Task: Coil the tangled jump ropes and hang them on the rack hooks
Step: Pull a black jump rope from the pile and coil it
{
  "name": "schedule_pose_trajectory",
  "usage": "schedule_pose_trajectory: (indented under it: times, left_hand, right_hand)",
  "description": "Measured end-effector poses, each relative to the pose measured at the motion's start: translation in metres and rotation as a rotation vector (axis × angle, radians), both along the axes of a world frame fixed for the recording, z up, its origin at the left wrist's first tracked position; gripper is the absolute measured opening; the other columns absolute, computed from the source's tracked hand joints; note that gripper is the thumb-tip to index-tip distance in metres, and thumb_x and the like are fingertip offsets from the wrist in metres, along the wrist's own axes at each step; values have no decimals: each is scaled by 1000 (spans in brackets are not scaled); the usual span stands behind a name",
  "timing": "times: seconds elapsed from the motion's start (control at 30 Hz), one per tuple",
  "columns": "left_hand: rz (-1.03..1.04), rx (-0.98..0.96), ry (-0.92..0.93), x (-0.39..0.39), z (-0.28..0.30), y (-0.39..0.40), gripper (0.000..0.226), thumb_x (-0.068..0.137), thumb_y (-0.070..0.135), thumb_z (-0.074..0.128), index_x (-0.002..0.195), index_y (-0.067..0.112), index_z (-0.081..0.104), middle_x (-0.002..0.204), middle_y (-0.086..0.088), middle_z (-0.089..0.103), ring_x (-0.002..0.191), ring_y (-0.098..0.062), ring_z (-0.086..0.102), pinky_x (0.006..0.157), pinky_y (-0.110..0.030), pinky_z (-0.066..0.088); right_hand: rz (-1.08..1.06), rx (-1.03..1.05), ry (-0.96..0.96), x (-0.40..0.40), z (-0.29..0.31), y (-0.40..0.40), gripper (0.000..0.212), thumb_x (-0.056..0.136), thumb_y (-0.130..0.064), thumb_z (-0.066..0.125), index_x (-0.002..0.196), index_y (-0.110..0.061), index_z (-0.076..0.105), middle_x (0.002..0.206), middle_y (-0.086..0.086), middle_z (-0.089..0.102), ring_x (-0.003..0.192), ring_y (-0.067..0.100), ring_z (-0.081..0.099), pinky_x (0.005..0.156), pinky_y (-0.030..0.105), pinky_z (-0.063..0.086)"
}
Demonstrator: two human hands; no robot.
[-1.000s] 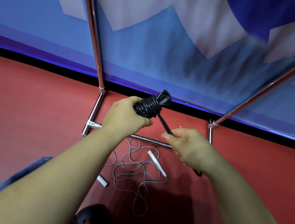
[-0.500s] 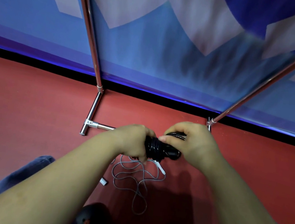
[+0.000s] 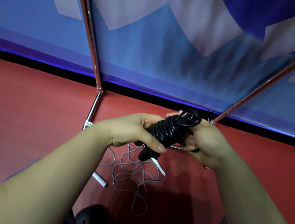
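Black jump rope, wound into a tight glossy bundle around its handles, held in mid-air between both hands just in front of the rack base. Left hand curled around the lower end, thumb pressing across the coils, one black handle end poking out below. Right hand curled around the upper end, fingers seemingly pinching the last loose loop at the top. Step in hand, by the look of it: finishing the wrap, tucking or cinching the tail so the bundle stays shut. Next move likely calls for keeping tension on the coils while freeing a loop to slip over a hook; no hooks in view, only the chrome rack poles rising out of frame. Grey jump rope with white handles lying tangled on the red floor below, not yet coiled.
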State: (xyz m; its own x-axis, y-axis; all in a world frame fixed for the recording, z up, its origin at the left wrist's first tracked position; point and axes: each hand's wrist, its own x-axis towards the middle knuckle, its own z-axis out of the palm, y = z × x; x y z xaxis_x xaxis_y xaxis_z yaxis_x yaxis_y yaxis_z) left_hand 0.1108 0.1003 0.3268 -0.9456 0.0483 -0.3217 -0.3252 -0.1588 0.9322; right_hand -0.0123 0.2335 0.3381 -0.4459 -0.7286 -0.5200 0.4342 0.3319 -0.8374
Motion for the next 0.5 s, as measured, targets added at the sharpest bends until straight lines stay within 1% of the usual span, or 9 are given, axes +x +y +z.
schedule_pose_trajectory:
  times: [0.1, 0.23, 0.27, 0.33, 0.37, 0.4, 0.43, 0.47, 0.5]
  left_hand:
    - [80, 16, 12, -2, -3, 1, 25, 61, 0, 66, 84, 9, 61, 66, 7, 64, 59, -7, 60, 60, -17, 48]
    - [203, 135, -22, -7, -9, 1, 25, 60, 4, 69, 83, 8, 61, 66, 0, 60, 57, -10, 58, 59, -23, 50]
    - [225, 151, -32, -8, -10, 1, 29, 57, 7, 74, 83, 8, 63, 68, -2, 60, 57, -12, 58, 61, -25, 49]
    - [242, 107, -60, -10, -11, 1, 43, 51, 19, 79, 89, 4, 64, 72, -8, 56, 61, -20, 54, 68, -34, 43]
    - [237, 58, -75, -10, -11, 2, 50, 52, 21, 80, 94, 1, 63, 73, -9, 54, 64, -21, 53, 70, -37, 41]
    - [231, 4, -87, -10, -11, 2, 50, 55, 19, 81, 97, -1, 62, 71, -9, 55, 65, -22, 55, 70, -38, 42]
    - [233, -50, -96, -9, -11, 3, 44, 59, 14, 82, 96, 1, 62, 69, -8, 58, 63, -22, 58, 69, -35, 46]
    - [247, -102, -100, -9, -12, 4, 38, 64, 9, 83, 95, 2, 62, 68, -5, 61, 61, -22, 62, 66, -31, 50]
    - [268, -161, -101, -10, -11, 6, 36, 67, 5, 83, 96, 3, 62, 67, -3, 63, 60, -19, 64, 63, -27, 52]
  right_hand:
    - [-46, 34, 136, 3, -2, -6, 28, 99, -14, 39, 106, 1, 61, 41, -9, 34, 33, 2, 22, 36, 14, 14]
    - [-111, -22, 80, 4, 3, -9, 29, 97, -24, 34, 93, -10, 59, 56, -1, 40, 33, 0, 25, 42, 18, 9]
    - [-90, -38, 113, 5, 5, -8, 30, 97, -27, 33, 92, -10, 58, 58, -2, 41, 32, 0, 29, 44, 17, 9]
    - [13, -30, 286, 7, 4, -4, 30, 95, -40, 40, 95, -15, 58, 59, -12, 49, 37, -2, 41, 43, 9, 22]
    - [73, -7, 384, 9, 1, -3, 32, 90, -48, 43, 94, -21, 60, 61, -17, 55, 45, -5, 49, 49, 9, 33]
    - [115, 30, 470, 10, -2, -2, 36, 86, -55, 43, 93, -24, 61, 68, -21, 61, 60, -7, 56, 63, 12, 43]
    - [142, 78, 546, 9, -7, -1, 37, 88, -57, 43, 95, -27, 62, 83, -20, 66, 77, -5, 60, 79, 22, 47]
    - [161, 144, 616, 7, -10, 1, 36, 92, -55, 42, 100, -27, 63, 96, -14, 68, 92, 2, 61, 91, 29, 45]
    - [186, 209, 678, 6, -12, 1, 38, 95, -51, 40, 105, -24, 64, 103, -6, 67, 99, 10, 60, 95, 32, 43]
